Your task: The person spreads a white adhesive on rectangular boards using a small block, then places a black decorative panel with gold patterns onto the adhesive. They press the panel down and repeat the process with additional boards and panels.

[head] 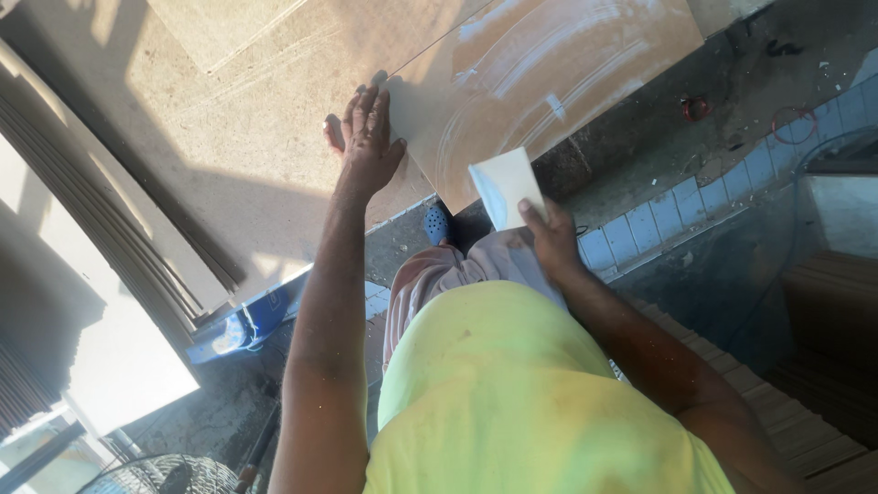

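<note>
My left hand point(368, 139) lies flat with spread fingers on the edge of a large beige floor tile point(229, 137), right beside the seam with a second, browner tile point(549, 73) smeared with pale swirl marks. My right hand point(549, 236) grips a small white rectangular piece point(505, 186) by its lower corner, holding it above the near corner of the brown tile. My yellow shirt and pinkish trousers fill the lower middle, with a blue shoe point(437, 222) on the bare grey floor.
A stack of large tiles point(119, 238) leans at the left. Small blue-white tiles point(658, 220) form a strip at the right, with a stack of brown tiles point(823, 402) beyond. A fan grille point(155, 476) sits bottom left.
</note>
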